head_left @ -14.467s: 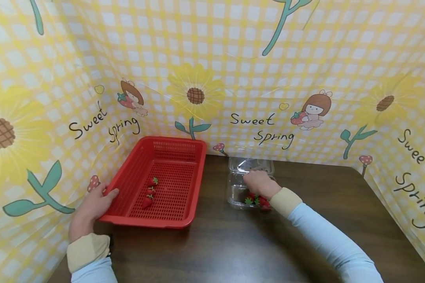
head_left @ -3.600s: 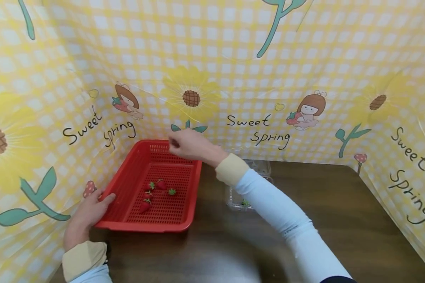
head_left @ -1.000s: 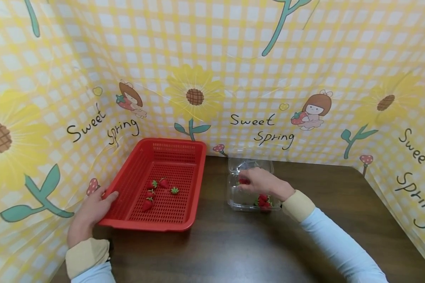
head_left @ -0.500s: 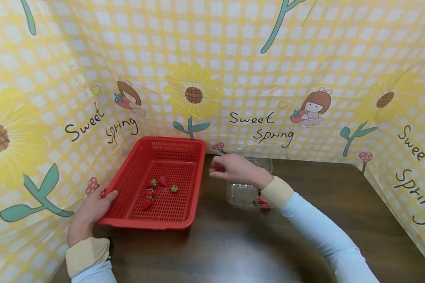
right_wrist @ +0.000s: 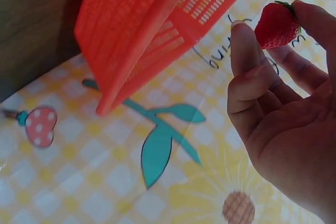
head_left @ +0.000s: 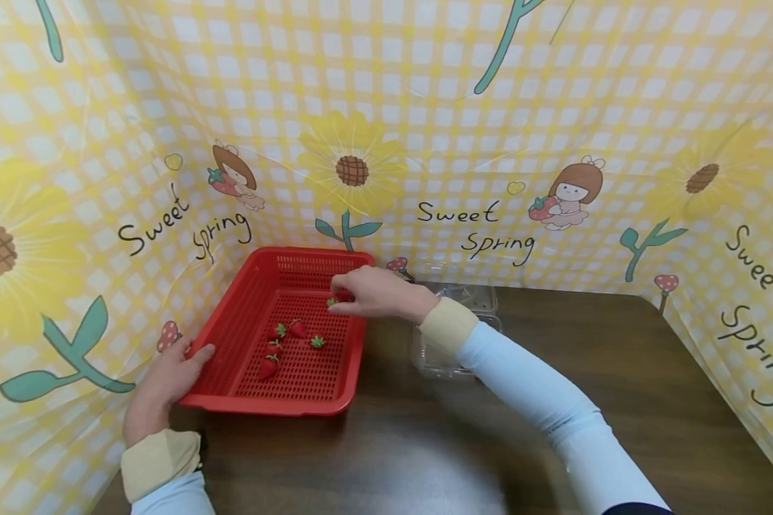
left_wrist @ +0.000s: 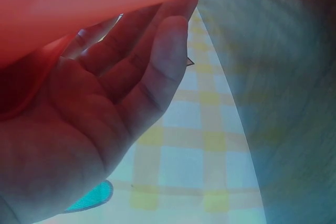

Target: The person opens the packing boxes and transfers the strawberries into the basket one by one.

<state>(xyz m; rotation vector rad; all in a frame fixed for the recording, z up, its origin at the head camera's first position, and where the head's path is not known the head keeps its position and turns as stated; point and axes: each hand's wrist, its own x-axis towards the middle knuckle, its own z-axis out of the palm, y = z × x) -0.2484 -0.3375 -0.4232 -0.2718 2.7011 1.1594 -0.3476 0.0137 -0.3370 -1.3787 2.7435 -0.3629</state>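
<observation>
My left hand (head_left: 170,375) grips the left rim of a red plastic basket (head_left: 267,405), thumb over the edge. In the left wrist view its fingers (left_wrist: 167,51) curl against the basket's outer wall. Over the basket's far right part, my right hand (head_left: 383,292) pinches a strawberry (right_wrist: 276,26) between thumb and fingertips, the leafy cap at one side. Several strawberries (head_left: 268,367) lie on the perforated floor of the basket, towards its middle and left. Right of it stands a clear plastic box (head_left: 433,363) with its lid open, partly hidden by my right forearm.
Basket and box rest on a dark wooden table (head_left: 592,386). A yellow checked sheet (head_left: 464,143) with sunflowers and lettering stands up behind the table and along both sides. The basket's far end is close to the sheet.
My right hand has carried the strawberry left from the clear box to above the basket. Compared with the oldest frame, the basket holds more strawberries. My left hand keeps its grip on the rim.
</observation>
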